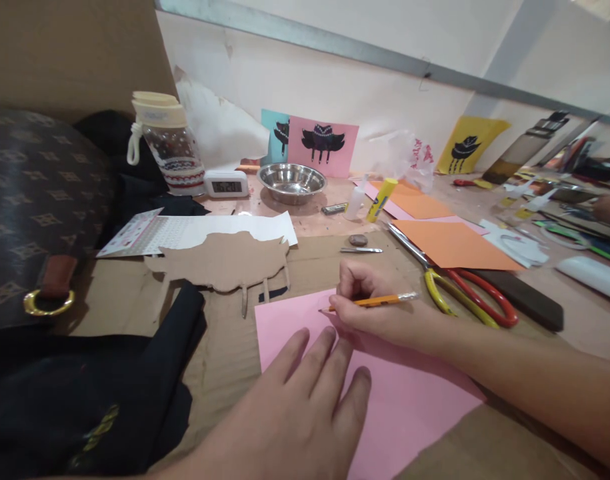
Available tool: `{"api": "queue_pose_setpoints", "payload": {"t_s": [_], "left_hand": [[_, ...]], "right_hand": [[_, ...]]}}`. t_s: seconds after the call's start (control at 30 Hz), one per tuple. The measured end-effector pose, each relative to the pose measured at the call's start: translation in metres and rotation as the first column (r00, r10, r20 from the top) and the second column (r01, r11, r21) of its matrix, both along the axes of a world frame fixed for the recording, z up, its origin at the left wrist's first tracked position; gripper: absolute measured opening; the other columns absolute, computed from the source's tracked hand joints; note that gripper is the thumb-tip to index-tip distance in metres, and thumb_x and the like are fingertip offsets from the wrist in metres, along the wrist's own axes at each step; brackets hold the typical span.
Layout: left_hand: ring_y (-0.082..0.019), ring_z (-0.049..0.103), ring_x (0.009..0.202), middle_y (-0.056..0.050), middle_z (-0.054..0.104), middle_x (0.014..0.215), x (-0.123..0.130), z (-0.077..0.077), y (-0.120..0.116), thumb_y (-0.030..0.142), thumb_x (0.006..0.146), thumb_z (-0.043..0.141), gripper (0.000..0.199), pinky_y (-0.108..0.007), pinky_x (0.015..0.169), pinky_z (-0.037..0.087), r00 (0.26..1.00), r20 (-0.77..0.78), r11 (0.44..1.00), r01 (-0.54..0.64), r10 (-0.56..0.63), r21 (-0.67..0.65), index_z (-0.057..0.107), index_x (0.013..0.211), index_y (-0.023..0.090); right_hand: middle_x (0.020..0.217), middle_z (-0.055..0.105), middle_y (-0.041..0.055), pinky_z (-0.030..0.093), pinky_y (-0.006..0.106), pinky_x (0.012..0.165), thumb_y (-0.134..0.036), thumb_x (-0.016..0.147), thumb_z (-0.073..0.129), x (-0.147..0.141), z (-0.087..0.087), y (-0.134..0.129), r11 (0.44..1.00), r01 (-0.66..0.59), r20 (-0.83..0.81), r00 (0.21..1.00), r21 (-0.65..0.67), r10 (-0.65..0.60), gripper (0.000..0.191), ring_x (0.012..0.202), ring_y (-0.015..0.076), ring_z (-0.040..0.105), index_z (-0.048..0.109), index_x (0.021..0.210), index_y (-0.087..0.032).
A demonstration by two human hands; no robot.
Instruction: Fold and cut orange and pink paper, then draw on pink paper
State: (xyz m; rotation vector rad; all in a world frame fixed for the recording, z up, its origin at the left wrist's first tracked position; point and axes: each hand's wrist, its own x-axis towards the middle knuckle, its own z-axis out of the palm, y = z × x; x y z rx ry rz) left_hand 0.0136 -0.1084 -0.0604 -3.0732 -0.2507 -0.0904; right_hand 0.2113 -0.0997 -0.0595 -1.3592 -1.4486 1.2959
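A sheet of pink paper (pixel 409 400) lies on brown cardboard (pixel 225 360) in front of me. My left hand (pixel 305 400) rests flat on the sheet with its fingers spread. Just beyond it, my right hand (pixel 367 303) grips an orange pencil (pixel 385 301), whose point is at the paper near its far edge. No clear drawn line can be made out there. Left of the sheet lies a brown cardboard cutout (pixel 225 263) with a wavy outline and thin hanging strips. Tweezers (pixel 361 250) and a small brown stone-like piece (pixel 358 239) lie behind my right hand.
Scissors (pixel 439 293) with red and yellow handles lie right, partly under orange paper (pixel 455 243). A steel bowl (pixel 291 183), glue stick (pixel 382 200), digital clock (pixel 227 185) and bottle (pixel 169 147) stand behind. A patterned bag (pixel 39 200) and dark cloth (pixel 85 393) fill the left. Another person's hand (pixel 609 212) shows far right.
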Motion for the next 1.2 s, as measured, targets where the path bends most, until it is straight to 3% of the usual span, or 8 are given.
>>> {"api": "queue_pose_setpoints", "payload": {"t_s": [0.23,0.37,0.5,0.67,0.8,0.97,1.1,1.2], "left_hand": [[-0.038,0.06,0.124,-0.021,0.061,0.136,-0.001,0.001,0.0,0.028,0.105,0.03,0.045,-0.05,0.094,0.053,0.999,-0.033,1.0,0.004,-0.003,0.031,0.053,0.139,0.01],[-0.039,0.057,0.126,-0.022,0.058,0.139,-0.002,0.003,-0.002,0.024,0.105,0.023,0.048,-0.051,0.093,0.055,0.997,-0.08,0.999,0.024,-0.021,0.046,0.051,0.141,0.009],[-0.039,0.057,0.126,-0.022,0.058,0.139,-0.002,0.002,-0.001,0.028,0.107,0.019,0.05,-0.052,0.094,0.055,0.997,-0.075,0.998,0.027,-0.024,0.05,0.05,0.142,0.009],[-0.04,0.055,0.127,-0.024,0.057,0.139,-0.001,0.0,0.001,0.033,0.107,0.021,0.052,-0.053,0.095,0.054,0.997,-0.072,0.999,0.028,-0.025,0.042,0.049,0.143,0.008],[-0.043,0.052,0.128,-0.027,0.051,0.142,0.0,0.005,0.002,0.027,0.105,0.024,0.049,-0.055,0.094,0.055,0.995,-0.096,1.0,0.026,-0.027,-0.003,0.049,0.142,0.008],[-0.042,0.051,0.13,-0.025,0.047,0.145,-0.005,0.008,0.002,0.029,0.103,0.038,0.046,-0.054,0.098,0.052,0.996,-0.088,0.999,0.013,-0.017,-0.045,0.051,0.142,0.009],[-0.039,0.05,0.133,-0.022,0.047,0.147,-0.014,0.004,0.0,0.032,0.101,0.044,0.047,-0.052,0.104,0.048,1.0,0.008,0.999,0.0,0.0,-0.049,0.05,0.143,0.012],[-0.04,0.053,0.13,-0.023,0.05,0.144,-0.015,0.004,-0.001,0.03,0.1,0.045,0.045,-0.051,0.1,0.051,1.0,-0.003,1.0,0.008,-0.008,-0.024,0.052,0.141,0.011]], "right_hand": [[0.067,0.05,-0.0067,0.04,0.023,0.056,-0.026,0.091,0.063,-0.009,0.009,-0.005,0.992,-0.029,-0.214,0.977,-0.121,0.002,0.025,0.059,0.0086,0.047,0.044,0.076,-0.022],[0.059,0.046,-0.0085,0.033,0.021,0.047,-0.025,0.089,0.064,-0.007,0.002,0.0,0.997,0.069,-0.129,0.989,0.025,-0.065,0.028,0.049,0.0069,0.041,0.041,0.073,-0.022],[0.062,0.049,-0.0071,0.037,0.022,0.05,-0.025,0.088,0.066,-0.001,-0.006,0.002,0.997,0.038,0.01,0.999,0.068,-0.039,0.028,0.054,0.0086,0.046,0.043,0.073,-0.021],[0.068,0.053,-0.0061,0.041,0.023,0.054,-0.026,0.09,0.064,-0.004,-0.004,-0.003,0.999,-0.034,-0.147,0.989,-0.03,0.03,0.024,0.059,0.0089,0.049,0.044,0.076,-0.022],[0.057,0.056,-0.0064,0.037,0.02,0.045,-0.026,0.088,0.066,0.003,0.01,0.005,0.987,0.05,-0.006,0.999,0.152,-0.05,0.027,0.047,0.0082,0.049,0.044,0.073,-0.022],[0.059,0.059,-0.006,0.037,0.019,0.046,-0.02,0.088,0.065,0.031,0.028,0.015,0.9,0.19,0.006,0.978,0.393,-0.209,0.017,0.051,0.0085,0.054,0.051,0.079,-0.022],[0.074,0.065,-0.0024,0.043,0.02,0.05,-0.028,0.088,0.068,0.053,0.026,0.007,0.934,0.167,0.062,0.979,0.314,-0.196,0.01,0.058,0.009,0.055,0.061,0.092,-0.023],[0.072,0.064,-0.0017,0.044,0.019,0.047,-0.034,0.088,0.07,0.062,0.018,0.0,0.969,0.154,0.116,0.977,0.195,-0.179,0.016,0.057,0.0092,0.055,0.06,0.087,-0.022]]}}
